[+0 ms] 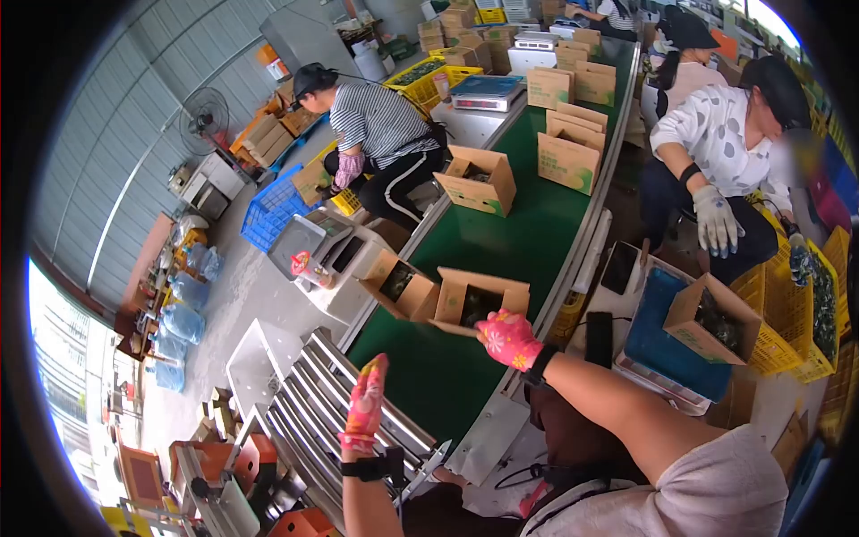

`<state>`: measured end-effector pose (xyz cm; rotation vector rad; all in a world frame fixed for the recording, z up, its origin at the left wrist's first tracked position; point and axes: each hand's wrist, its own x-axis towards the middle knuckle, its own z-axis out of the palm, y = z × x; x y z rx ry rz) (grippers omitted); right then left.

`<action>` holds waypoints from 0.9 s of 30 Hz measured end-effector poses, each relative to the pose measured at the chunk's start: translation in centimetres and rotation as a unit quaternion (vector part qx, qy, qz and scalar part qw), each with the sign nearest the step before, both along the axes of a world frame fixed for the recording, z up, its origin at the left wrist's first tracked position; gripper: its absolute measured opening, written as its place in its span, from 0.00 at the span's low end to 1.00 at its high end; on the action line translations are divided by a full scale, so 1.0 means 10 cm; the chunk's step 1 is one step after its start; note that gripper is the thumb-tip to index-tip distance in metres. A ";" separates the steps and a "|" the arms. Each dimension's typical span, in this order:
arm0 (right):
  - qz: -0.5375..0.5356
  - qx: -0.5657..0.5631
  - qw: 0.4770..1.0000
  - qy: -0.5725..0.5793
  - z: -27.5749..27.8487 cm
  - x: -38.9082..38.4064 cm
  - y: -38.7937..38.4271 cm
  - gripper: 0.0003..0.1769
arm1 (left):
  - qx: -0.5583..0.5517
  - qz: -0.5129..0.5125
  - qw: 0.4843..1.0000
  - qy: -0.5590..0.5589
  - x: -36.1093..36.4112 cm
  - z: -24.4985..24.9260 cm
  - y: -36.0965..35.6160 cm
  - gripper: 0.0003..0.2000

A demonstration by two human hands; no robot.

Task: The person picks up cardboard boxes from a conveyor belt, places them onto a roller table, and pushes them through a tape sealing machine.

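Carton (494, 285) sits on belt (413, 374), right hand (507, 340) at its edge, grip unclear, left hand (365, 404) open, well apart.

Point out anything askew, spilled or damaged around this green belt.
At the near end of the belt, the left carton sits askew, turned against the right carton and seemingly overlapping the side rail. No spill or damage stands out.

A gloved right hand (508, 339) touches an open carton (480, 299) on the green conveyor belt (522, 234); the gloved left hand (366, 401) hovers above the metal rollers (333, 394), and a fan (205, 119) stands by the wall (125, 98)
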<state>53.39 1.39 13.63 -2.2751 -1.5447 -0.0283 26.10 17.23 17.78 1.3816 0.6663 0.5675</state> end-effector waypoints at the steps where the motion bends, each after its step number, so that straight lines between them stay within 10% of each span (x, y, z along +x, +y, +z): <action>1: 0.042 0.042 0.998 -0.009 -0.13 0.08 -0.15 0.08 | -0.046 -0.059 0.993 0.088 0.37 0.19 -0.12 0.27; 7: 0.185 0.071 0.976 0.086 -0.01 0.53 -0.97 0.19 | -0.086 0.185 0.958 0.200 1.42 -0.51 -0.30 0.33; 11: 0.272 0.029 0.959 0.078 0.05 0.70 -1.14 0.24 | -0.230 0.131 0.961 0.079 1.47 -1.27 -0.10 0.24; 27: 0.462 0.122 0.872 0.101 1.47 -1.40 0.14 0.10 | 0.013 0.248 0.968 -0.046 -1.18 0.40 -0.33 0.22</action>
